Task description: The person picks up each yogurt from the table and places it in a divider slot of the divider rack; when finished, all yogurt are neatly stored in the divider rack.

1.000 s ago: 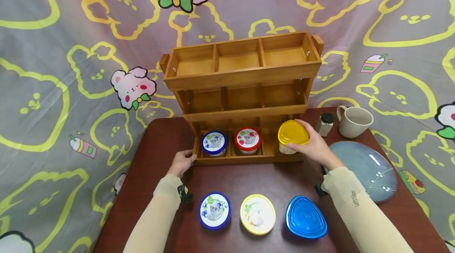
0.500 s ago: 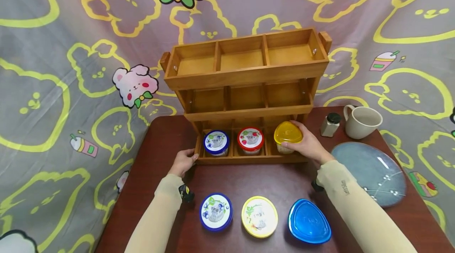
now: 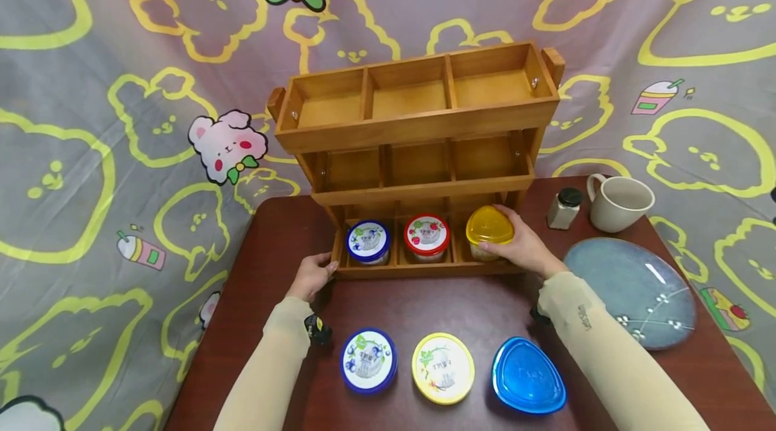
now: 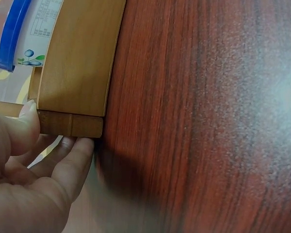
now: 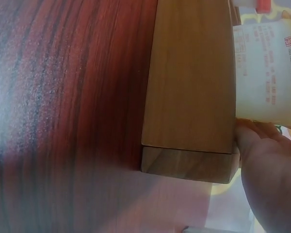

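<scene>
A three-tier wooden rack [image 3: 418, 126] stands at the back of the table. My left hand [image 3: 310, 278] pinches the left end of its bottom tier, thumb inside the end panel [image 4: 70, 124] and fingers outside. In the bottom tier's right compartment is a tub with a yellow rounded-triangle lid [image 3: 490, 222], which my right hand [image 3: 526, 246] holds from the right side. Its printed pale wall [image 5: 266, 73] shows behind the front board in the right wrist view. A blue-lidded tub [image 3: 368, 241] and a red-lidded tub [image 3: 427, 234] occupy the left and middle compartments.
Along the table's front lie a round blue-rimmed tub [image 3: 368, 360], a yellow-rimmed tub [image 3: 443, 368] and a blue rounded-triangle lidded container [image 3: 529, 376]. To the right are a small dark-capped jar [image 3: 564, 209], a beige mug [image 3: 620, 204] and a grey-blue plate [image 3: 630, 289].
My right hand has brought the yellow-lidded tub left, from in front of the rack's right end into the right compartment. The left hand keeps its place on the rack.
</scene>
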`<state>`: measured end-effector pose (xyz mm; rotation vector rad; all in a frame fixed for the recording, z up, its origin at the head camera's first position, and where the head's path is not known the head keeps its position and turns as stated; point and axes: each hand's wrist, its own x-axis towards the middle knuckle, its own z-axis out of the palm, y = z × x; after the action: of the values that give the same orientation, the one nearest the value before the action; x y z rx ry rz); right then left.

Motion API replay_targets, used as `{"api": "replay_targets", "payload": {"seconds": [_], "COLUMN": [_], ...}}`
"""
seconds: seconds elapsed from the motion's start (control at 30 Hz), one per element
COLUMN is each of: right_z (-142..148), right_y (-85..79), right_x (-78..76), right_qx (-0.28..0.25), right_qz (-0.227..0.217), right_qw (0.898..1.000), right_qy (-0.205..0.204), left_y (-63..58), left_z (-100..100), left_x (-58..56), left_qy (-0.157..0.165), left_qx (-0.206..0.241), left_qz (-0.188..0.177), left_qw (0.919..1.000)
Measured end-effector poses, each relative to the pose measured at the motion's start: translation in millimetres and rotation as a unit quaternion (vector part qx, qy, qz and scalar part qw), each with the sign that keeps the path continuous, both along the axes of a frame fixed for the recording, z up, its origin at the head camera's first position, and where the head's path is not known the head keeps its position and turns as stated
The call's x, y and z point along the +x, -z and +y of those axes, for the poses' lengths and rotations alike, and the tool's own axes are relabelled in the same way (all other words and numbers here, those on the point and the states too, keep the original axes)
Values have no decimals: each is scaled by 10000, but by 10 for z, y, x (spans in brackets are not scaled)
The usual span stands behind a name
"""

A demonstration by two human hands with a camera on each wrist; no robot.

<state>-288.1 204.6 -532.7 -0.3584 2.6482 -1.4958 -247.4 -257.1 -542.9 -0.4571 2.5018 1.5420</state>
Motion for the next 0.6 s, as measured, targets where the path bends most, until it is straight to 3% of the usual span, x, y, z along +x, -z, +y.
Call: {"api": "replay_targets", "payload": {"seconds": [0.23, 0.6], "right_z": [-3, -6], "right_y": [4, 20], "right_x": [-6, 14], "right_qx": [101, 171], "right_qz": [134, 150], "right_qw": [9999, 9997], "right_qy": [-30, 30], "left_y": [22, 15], "left_z": [16, 17], "left_x": [-8, 18], "left_qy": [-1, 47], "left_qx": [232, 62], "left_qz": [311, 202], "left_qw": [9992, 9998]}}
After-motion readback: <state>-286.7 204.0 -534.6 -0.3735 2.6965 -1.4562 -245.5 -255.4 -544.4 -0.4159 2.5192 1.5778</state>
